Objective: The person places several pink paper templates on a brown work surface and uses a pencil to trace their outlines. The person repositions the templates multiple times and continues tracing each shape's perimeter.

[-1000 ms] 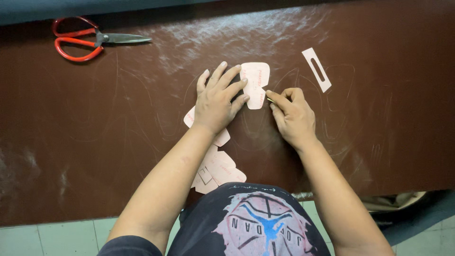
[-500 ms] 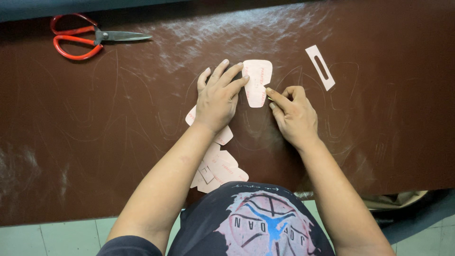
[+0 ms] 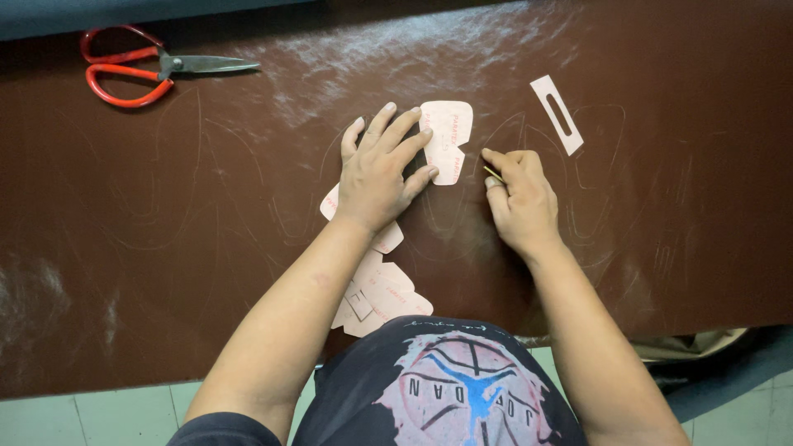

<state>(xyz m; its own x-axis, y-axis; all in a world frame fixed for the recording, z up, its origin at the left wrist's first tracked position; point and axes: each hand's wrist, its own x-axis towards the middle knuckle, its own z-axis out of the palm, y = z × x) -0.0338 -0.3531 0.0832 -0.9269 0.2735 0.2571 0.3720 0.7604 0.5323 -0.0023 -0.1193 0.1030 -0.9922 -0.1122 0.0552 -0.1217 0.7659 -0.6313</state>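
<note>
One pink paper template (image 3: 447,140) lies on the brown leather sheet (image 3: 165,215) covering the worktop, pinned flat by the left hand (image 3: 378,172) — several more templates (image 3: 376,289) are stacked near the person. The right hand (image 3: 519,194) — grip pinched on a thin yellow stylus (image 3: 492,173) — has drawn back from the template's edge. One pair of red scissors (image 3: 157,68), one white slotted strip (image 3: 557,113).

Red-handled steel scissors (image 3: 157,70) lie at ten o'clock on the glossy brown leather sheet (image 3: 124,215) covering the worktop. A narrow white slotted card strip (image 3: 557,114) lies at two o'clock. Pale green floor tiles (image 3: 99,417) show at seven o'clock.
</note>
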